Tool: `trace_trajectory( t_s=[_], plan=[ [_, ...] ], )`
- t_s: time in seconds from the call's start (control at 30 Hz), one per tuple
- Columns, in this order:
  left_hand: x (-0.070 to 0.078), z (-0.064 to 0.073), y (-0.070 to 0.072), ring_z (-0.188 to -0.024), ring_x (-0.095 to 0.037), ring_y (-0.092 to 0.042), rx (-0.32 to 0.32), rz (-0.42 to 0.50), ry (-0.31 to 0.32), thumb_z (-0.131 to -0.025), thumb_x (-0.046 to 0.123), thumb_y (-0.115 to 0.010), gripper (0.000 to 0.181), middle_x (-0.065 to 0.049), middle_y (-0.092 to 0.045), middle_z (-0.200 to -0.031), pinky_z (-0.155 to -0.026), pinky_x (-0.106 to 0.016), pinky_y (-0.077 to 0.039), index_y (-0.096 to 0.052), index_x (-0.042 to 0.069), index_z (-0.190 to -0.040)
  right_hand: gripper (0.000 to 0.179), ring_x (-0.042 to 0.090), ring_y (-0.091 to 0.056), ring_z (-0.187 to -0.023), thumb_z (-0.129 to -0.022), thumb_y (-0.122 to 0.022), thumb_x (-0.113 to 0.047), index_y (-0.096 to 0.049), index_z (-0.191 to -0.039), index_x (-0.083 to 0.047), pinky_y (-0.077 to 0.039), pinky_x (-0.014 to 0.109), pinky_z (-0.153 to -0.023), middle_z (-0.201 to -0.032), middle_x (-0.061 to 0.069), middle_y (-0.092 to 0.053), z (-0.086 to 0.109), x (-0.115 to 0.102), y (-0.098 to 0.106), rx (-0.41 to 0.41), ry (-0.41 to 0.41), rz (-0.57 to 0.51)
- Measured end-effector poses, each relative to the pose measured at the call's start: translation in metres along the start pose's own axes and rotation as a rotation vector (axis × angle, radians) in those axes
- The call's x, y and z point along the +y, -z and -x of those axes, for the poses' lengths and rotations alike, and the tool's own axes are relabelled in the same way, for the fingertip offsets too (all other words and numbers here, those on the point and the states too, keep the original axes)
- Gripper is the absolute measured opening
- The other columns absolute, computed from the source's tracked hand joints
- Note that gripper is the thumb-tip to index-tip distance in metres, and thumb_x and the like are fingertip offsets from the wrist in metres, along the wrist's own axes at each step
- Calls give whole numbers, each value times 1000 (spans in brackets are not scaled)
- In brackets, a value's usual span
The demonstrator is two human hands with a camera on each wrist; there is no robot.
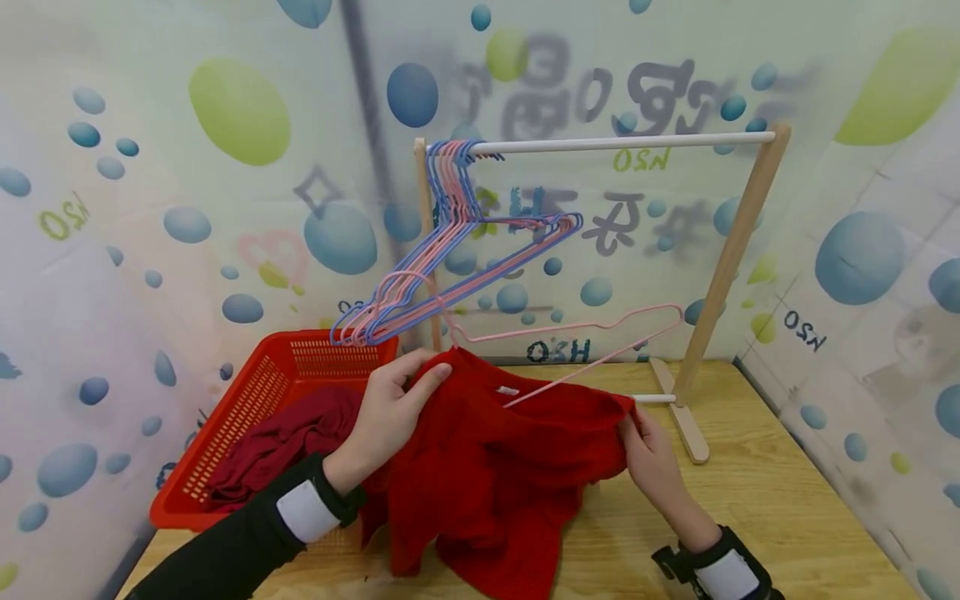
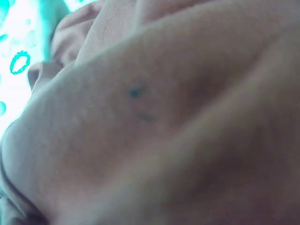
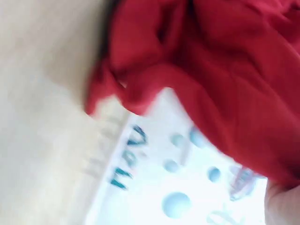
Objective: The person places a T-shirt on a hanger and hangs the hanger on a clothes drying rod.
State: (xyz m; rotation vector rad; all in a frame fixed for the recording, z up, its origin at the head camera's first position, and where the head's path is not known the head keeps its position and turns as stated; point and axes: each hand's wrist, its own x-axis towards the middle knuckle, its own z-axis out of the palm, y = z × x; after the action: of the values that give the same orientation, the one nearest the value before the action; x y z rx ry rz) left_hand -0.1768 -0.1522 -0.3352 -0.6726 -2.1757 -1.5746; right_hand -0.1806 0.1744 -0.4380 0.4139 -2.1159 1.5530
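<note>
A red knit top (image 1: pixel 495 467) hangs between both hands, its neck opening stretched wide and a small white label (image 1: pixel 507 390) inside the back. My left hand (image 1: pixel 397 400) pinches its left edge near the collar. On the other side, my right hand (image 1: pixel 654 454) pinches the garment's right edge. A pink hanger (image 1: pixel 555 332) lies partly inside the opening: its right arm sticks out above the fabric, its left end is hidden. Blurred skin fills most of the left wrist view. In the right wrist view, the red top (image 3: pixel 225 79) drapes from my fingers.
Behind stands a garment rack (image 1: pixel 615 144) with wooden posts and a white bar. Several blue and pink hangers (image 1: pixel 457 242) crowd its left end. At the left, a red plastic basket (image 1: pixel 247 367) holds dark red clothing (image 1: pixel 300 442). All stand on a wooden table (image 1: pixel 787 517).
</note>
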Motion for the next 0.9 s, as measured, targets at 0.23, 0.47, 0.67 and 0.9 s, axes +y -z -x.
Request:
trace_trajectory(
  t_s=[0.23, 0.47, 0.67, 0.9],
  plan=[
    [-5, 1, 1, -72, -13, -57, 23, -20, 16, -100, 17, -65, 20, -8, -72, -89, -64, -26, -46, -75, 1, -108, 19, -11, -56, -74, -100, -55, 3, -70, -100, 15, -42, 10, -66, -83, -30, -62, -25, -30, 33, 118, 88, 164],
    [-7, 4, 0, -68, -12, -55, 29, -66, 6, -99, 16, -66, 19, -7, -74, -88, -60, -26, -44, -76, 2, -107, 15, -19, -53, -74, -96, -62, 4, -73, -94, 12, -37, 7, -64, -87, -47, -57, -43, -52, 62, 219, 177, 275],
    [-7, 7, -2, -56, -4, -39, 40, -180, -82, -97, 14, -70, 16, 1, -64, -72, -50, -22, -33, -76, 2, -106, 18, -17, -50, -70, -97, -63, -1, -75, -95, 11, -35, 10, -58, -81, -48, -55, -40, -50, 71, 243, 94, 317],
    [-9, 12, -1, -54, 1, -29, 91, -352, -150, -94, 10, -72, 11, -1, -69, -76, -49, -22, -30, -76, 3, -101, 26, -17, -52, -72, -101, -61, -12, -75, -100, 10, -36, 10, -61, -77, -46, -55, -30, -42, 71, 275, -61, 320]
  ],
)
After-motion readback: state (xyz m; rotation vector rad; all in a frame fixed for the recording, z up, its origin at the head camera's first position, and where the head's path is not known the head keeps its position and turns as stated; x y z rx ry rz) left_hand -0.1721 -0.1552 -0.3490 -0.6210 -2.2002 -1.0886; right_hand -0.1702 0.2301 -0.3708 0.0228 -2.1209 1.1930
